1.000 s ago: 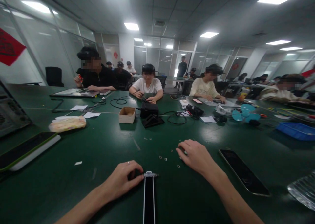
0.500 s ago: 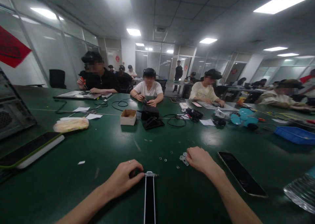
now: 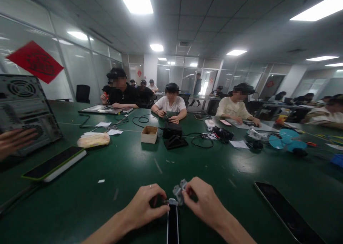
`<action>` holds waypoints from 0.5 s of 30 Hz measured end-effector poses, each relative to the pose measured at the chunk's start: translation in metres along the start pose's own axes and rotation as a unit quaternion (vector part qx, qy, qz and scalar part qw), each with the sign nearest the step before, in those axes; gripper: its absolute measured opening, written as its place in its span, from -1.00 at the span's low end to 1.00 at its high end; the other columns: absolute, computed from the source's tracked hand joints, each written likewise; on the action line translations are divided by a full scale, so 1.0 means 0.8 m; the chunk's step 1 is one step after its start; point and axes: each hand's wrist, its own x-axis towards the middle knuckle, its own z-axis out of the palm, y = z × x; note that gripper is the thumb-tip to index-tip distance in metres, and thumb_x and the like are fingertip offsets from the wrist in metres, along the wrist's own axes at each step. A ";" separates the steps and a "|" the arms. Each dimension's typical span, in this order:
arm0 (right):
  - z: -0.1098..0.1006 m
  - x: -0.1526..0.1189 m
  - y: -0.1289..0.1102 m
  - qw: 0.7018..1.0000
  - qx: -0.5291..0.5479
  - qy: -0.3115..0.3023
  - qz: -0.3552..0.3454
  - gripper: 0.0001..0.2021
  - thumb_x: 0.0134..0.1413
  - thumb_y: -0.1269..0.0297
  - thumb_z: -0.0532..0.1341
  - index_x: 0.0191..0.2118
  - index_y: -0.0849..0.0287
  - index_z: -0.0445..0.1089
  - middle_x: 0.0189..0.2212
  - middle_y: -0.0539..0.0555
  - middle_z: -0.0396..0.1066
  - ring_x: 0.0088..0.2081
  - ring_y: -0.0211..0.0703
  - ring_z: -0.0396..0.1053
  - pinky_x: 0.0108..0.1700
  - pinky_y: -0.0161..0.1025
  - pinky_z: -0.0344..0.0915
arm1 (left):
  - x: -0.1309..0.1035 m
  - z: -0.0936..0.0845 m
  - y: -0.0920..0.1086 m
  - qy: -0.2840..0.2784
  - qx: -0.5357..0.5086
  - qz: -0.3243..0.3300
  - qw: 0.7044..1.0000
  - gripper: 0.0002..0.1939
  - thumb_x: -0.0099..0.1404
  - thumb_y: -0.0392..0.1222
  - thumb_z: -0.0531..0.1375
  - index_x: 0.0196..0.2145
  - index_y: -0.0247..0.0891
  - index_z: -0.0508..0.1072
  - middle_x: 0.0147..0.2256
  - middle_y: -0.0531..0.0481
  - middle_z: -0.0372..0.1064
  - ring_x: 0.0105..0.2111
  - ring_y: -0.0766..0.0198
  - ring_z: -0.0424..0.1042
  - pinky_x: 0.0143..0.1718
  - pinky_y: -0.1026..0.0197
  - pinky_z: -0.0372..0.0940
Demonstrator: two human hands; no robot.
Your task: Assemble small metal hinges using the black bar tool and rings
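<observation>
My left hand (image 3: 148, 204) has thumb and forefinger closed at the far end of a long black bar with white edges (image 3: 173, 224), which runs down out of the frame. A small metal end piece (image 3: 173, 201) sits across that end, beside the fingertips. Between the thumb and fingers of my right hand (image 3: 205, 201) is a grey metal bracket (image 3: 178, 190) with several lobes, a little blurred. The bracket is just right of the bar's end and slightly above it; I cannot tell if they touch.
A dark phone (image 3: 288, 211) lies on the green table (image 3: 128, 169) at right. A green-edged device (image 3: 56, 161), a computer case (image 3: 23, 104) and another person's hand (image 3: 16, 142) are at left. Ahead stand a cardboard box (image 3: 149, 135) and a black stand (image 3: 174, 142); co-workers sit opposite.
My right hand has lifted the bracket and brought it left to the bar's end. My left hand stays there. Another person's hand has appeared by the case. The view has shifted.
</observation>
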 end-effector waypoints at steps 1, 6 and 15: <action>0.011 -0.003 -0.009 0.999 0.016 0.014 -0.031 -0.87 0.09 0.43 0.11 -0.47 0.19 0.29 -0.51 0.04 0.35 -0.45 -0.22 0.31 -0.42 -0.31 0.22 | -0.001 0.001 0.002 0.006 -0.007 0.005 1.000 -0.78 0.17 -0.06 0.22 -0.35 -0.29 0.44 -0.46 0.02 0.34 -0.52 0.34 0.27 -0.48 0.33 0.13; 0.036 -0.010 -0.036 0.988 0.055 0.105 -0.098 -0.84 0.15 0.41 0.07 -0.45 0.17 0.27 -0.52 0.01 0.34 -0.47 -0.25 0.28 -0.42 -0.32 0.19 | -0.002 0.002 0.017 0.024 -0.056 -0.015 0.998 -0.75 0.21 -0.06 0.15 -0.43 -0.32 0.44 -0.54 0.02 0.32 -0.55 0.35 0.25 -0.51 0.34 0.10; 0.006 -0.006 -0.020 0.994 0.016 0.084 -0.067 -0.82 0.17 0.38 0.09 -0.46 0.18 0.29 -0.54 0.02 0.34 -0.48 -0.26 0.29 -0.42 -0.33 0.17 | 0.009 -0.024 0.011 -0.001 -0.230 -0.161 0.960 -0.70 0.23 0.00 0.12 -0.39 -0.35 0.36 -0.44 0.02 0.35 -0.42 0.28 0.34 -0.38 0.28 0.23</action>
